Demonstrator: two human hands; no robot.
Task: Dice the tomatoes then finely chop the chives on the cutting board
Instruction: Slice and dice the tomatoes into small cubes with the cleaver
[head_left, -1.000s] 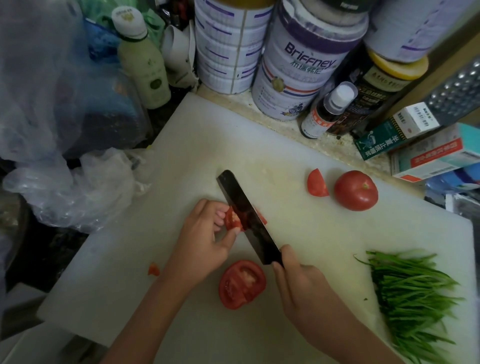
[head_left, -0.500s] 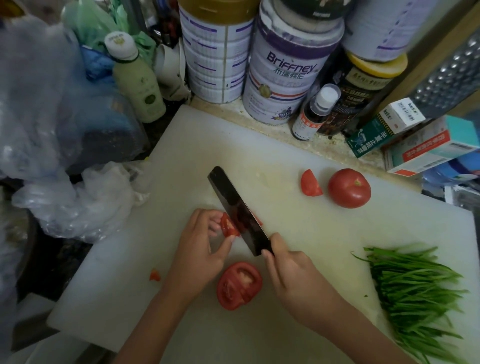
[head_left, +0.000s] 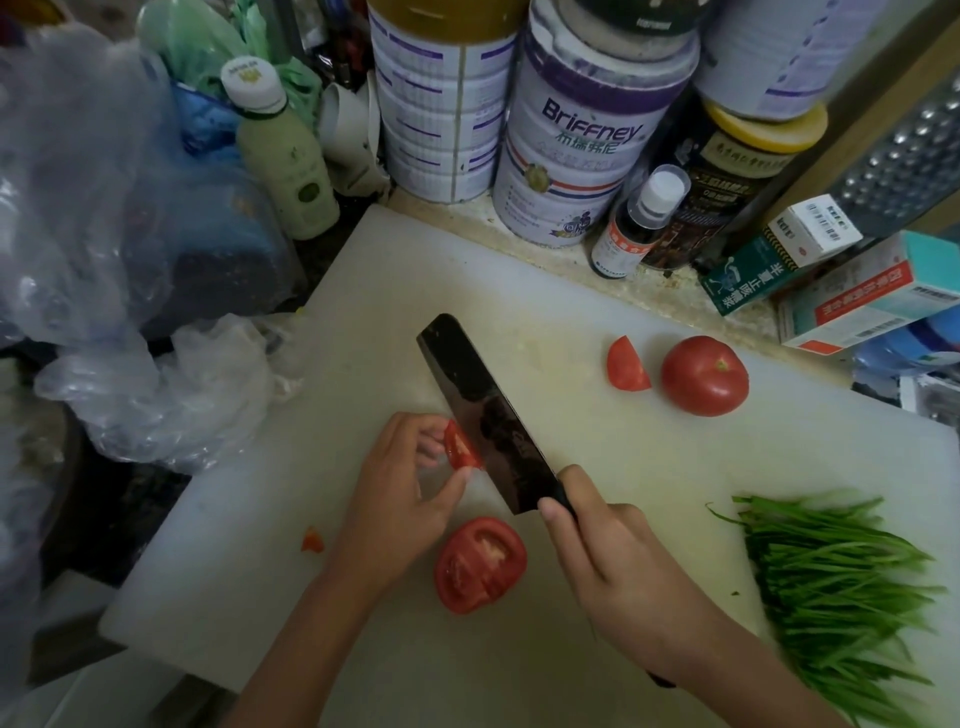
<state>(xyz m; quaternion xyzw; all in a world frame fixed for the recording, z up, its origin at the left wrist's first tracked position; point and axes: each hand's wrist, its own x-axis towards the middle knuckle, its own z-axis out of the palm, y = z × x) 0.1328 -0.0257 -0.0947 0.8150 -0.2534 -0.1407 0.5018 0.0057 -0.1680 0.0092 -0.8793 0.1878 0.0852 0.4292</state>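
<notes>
Tomato pieces sit spread over a white cutting board (head_left: 571, 291) on a crowded worktop. At far left, crumpled clear plastic bags (head_left: 156, 405) press up to the board's edge, with a pale green bottle (head_left: 285, 171) standing behind them. A small red scrap (head_left: 312, 540) lies alone near the board's left side. Just beside it, the left hand (head_left: 400, 499) pinches a thin tomato slice (head_left: 460, 446) between thumb and curled fingers, holding it against the left face of a dark knife (head_left: 488, 415). The blade runs diagonally, its tip pointing away from the person. In front of the blade, a tomato half (head_left: 480, 564) rests cut side up between the two wrists. The right hand (head_left: 618, 582) wraps the knife's handle, with the thumb and a finger nipping the heel of the blade. Farther back and to the right, a tomato wedge (head_left: 626, 366) lies just beside a whole tomato (head_left: 704, 375), apart from the cutting. Behind the board stand large tins (head_left: 587, 145) and a small white-capped bottle (head_left: 639, 223). At the right edge of the board, a bundle of uncut chives (head_left: 841, 587) lies fanned out, with cardboard boxes (head_left: 872, 296) stacked beyond it.
</notes>
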